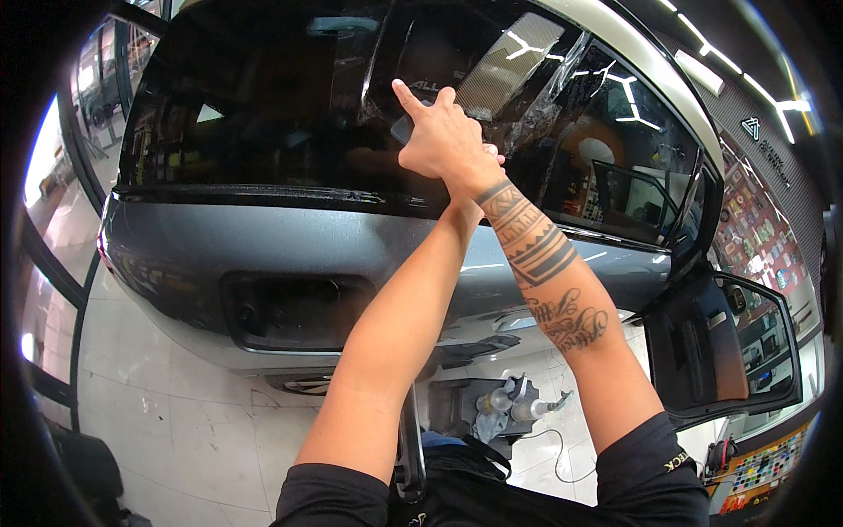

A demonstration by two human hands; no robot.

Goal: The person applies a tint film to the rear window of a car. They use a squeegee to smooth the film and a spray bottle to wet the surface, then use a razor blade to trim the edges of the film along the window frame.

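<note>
My right hand [443, 136], on the tattooed arm, is pressed to the dark side window [290, 114] of a grey car. Its index finger stretches up and left, while the other fingers curl. From under its left side shows the edge of a dark, flat tool [402, 131], perhaps a squeegee. My left arm crosses beneath the right wrist. Most of my left hand [497, 155] is hidden there, with only some fingertips showing at the right. Clear, creased film [537, 110] clings to the glass in wrinkled strips, and moisture lies along the window's lower edge.
An open car door [724, 351] stands at the right. Below the car body, a dark rolling tray [448, 408] carries spray bottles [531, 409] and a cloth, close to my legs. A thin cable [562, 461] runs over the tiled floor [184, 413]. Glass panels line the left.
</note>
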